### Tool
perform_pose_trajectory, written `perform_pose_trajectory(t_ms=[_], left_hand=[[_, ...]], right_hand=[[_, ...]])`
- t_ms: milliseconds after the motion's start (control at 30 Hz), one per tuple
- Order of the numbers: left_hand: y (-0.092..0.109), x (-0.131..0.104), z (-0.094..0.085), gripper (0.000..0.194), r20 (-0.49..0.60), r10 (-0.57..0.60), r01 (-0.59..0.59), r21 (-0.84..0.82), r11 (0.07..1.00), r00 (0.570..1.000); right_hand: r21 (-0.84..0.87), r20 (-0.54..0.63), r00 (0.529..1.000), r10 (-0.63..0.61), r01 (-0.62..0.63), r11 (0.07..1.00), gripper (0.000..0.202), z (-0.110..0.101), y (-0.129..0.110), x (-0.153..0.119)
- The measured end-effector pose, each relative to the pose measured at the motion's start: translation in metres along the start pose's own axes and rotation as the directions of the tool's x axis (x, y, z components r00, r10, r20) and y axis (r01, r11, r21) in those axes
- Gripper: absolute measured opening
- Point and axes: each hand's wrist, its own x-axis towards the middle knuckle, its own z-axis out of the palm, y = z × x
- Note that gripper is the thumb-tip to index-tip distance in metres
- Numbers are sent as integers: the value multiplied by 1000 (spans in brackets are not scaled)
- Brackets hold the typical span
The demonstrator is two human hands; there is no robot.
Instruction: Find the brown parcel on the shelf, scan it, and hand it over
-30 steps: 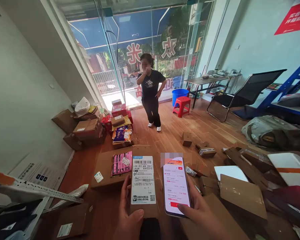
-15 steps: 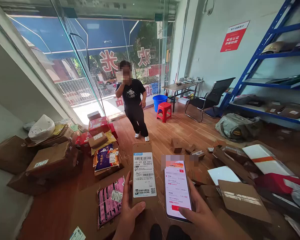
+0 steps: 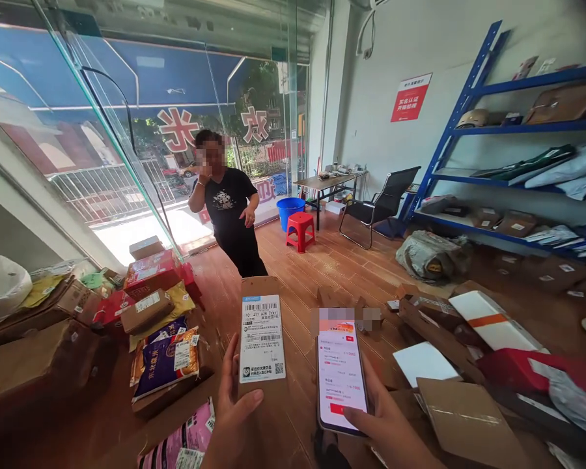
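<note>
Clock taken from the wearer, 12 straight ahead. Left hand (image 3: 233,413) at about 11:30: pinching a brown parcel (image 3: 261,332), fingers along its left side, thumb on the face below the white label (image 3: 264,365). Most of the parcel projects beyond the grip toward 12, label upward.

Right hand (image 3: 383,413) at 1: wrapped round a lit phone (image 3: 342,381) – fingers at its right edge, thumb over the red button (image 3: 336,408) at the screen's foot; whether the thumb touches cannot be told. Phone and parcel side by side, apart.

Containers. Blue bucket (image 3: 290,215), 12, behind a red stool (image 3: 301,229); contents not visible. Blue rack (image 3: 449,140), between 1 and 2: a helmet (image 3: 473,118) and a large carton (image 3: 564,103) on one shelf, bagged goods (image 3: 532,163) on the next down, small parcels (image 3: 515,223) on the lowest. Grey sack (image 3: 430,255), 1, contents hidden. Taped carton (image 3: 471,420), near 3. Purple bag (image 3: 168,365), 10 – lying on a stack. Pink bag (image 3: 180,440), 9.
</note>
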Motion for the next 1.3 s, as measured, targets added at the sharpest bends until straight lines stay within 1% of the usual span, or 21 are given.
perform_pose_trajectory(t_ms=[133,233,300,367,500,567,633,700,767,833,900,967,1033,1100,1200,1300], left_hand=[[-8,56,39,88,-117,-108,101,-63,993,987],[-20,102,62,84,-194,-138,133,-42,990,971],[-28,131,71,81,-234,-137,138,-14,990,963],[-35,157,77,80,-259,-142,146,-5,989,955],[-41,200,84,73,-283,-168,164,-40,986,944],[-41,219,91,66,-288,-176,168,-54,984,941],[-38,238,100,58,-306,-172,161,-60,985,936],[-34,258,110,47,-336,-166,155,-59,986,927],[-30,281,120,38,-355,-150,143,-44,989,923],[-26,307,127,36,-342,-126,125,-27,992,931],[-21,339,132,38,-303,-100,100,-15,995,948],[-16,376,137,42,-253,-85,86,-10,996,964],[-10,413,144,45,-210,-72,74,3,997,975],[-4,447,151,47,-164,-61,65,14,998,985],[-1,489,160,49,-113,-98,101,25,995,989],[-5,523,164,47,-137,-195,201,35,979,971]], right_hand=[[-11,77,997,-7,8,1000,125,-16,-39,52],[-48,116,992,-48,54,997,122,-37,-67,92],[-61,149,987,-64,74,995,122,-50,-83,114],[-67,153,986,-65,76,995,120,-58,-99,131],[-16,165,984,-69,72,997,122,-64,-128,158],[16,194,978,-79,78,997,123,-67,-135,173],[17,197,976,-92,90,996,120,-73,-136,191],[10,179,977,-117,117,993,115,-79,-134,210],[10,137,981,-139,139,990,110,-83,-133,230],[36,84,986,-141,138,990,107,-81,-135,251],[82,8,992,-128,127,988,102,-74,-142,272],[145,-114,987,-110,126,981,95,-63,-151,294],[195,-259,963,-79,132,972,89,-50,-160,315],[211,-357,932,-67,150,966,88,-36,-168,336],[204,-401,911,-97,192,960,89,-20,-174,363],[231,-442,891,-107,229,946,93,-12,-170,386]])
